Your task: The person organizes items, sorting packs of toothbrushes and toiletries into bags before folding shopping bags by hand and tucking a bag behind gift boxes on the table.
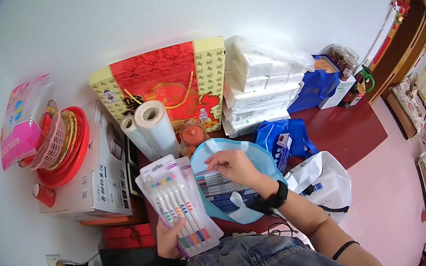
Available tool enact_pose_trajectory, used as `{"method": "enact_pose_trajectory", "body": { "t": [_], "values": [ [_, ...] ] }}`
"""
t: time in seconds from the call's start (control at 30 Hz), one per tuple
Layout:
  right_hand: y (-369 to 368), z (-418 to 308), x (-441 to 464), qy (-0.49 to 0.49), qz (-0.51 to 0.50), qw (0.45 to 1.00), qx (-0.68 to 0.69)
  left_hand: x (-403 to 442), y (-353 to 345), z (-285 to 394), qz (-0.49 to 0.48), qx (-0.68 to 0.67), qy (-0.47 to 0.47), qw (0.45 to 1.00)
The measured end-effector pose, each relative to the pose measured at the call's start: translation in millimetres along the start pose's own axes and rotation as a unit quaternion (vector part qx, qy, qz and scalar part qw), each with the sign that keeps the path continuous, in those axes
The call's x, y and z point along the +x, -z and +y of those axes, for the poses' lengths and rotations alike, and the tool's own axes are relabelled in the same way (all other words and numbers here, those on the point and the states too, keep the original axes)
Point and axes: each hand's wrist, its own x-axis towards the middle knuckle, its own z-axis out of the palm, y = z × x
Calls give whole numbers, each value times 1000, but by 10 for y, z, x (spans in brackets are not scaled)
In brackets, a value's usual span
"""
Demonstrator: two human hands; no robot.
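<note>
My left hand (170, 237) is closed around the lower edge of blister packs of colored pens (176, 205), held upright at the left of a light blue bag. Each pack shows white-barreled pens with colored tips behind clear plastic; a second pack lies behind the front one. Over the mouth of the light blue bag (266, 159) is my right hand (234, 166), its fingers loosely bent and apart, with nothing visible in them. Inside the bag, more packed pens (215, 182) lie below that hand. A black band circles my right wrist.
Behind the bag stand plastic film rolls (155, 125), a red and yellow gift box (160, 80) and stacked white tissue packs (257, 92). A blue bag (284, 141) and a white bag (326, 182) sit to the right. A carton (99, 173) bears red plates at left.
</note>
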Motion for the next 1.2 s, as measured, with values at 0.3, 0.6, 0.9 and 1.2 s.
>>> {"method": "enact_pose_trajectory", "body": {
  "t": [0.3, 0.6, 0.9, 1.2],
  "values": [
    [-622, 2109, -103, -27, -1, 902, -430, -150, 182, -70, 76, 18, -12, 997],
    [-258, 1597, -34, -181, -104, 914, -347, -242, 234, -29, 101, 17, -29, 994],
    [390, 920, -273, -189, 2, 945, -267, -90, 266, -105, 77, 47, -33, 995],
    [451, 627, -505, -146, 77, 966, -198, -47, 243, -99, 44, 59, -15, 997]
  ]
}}
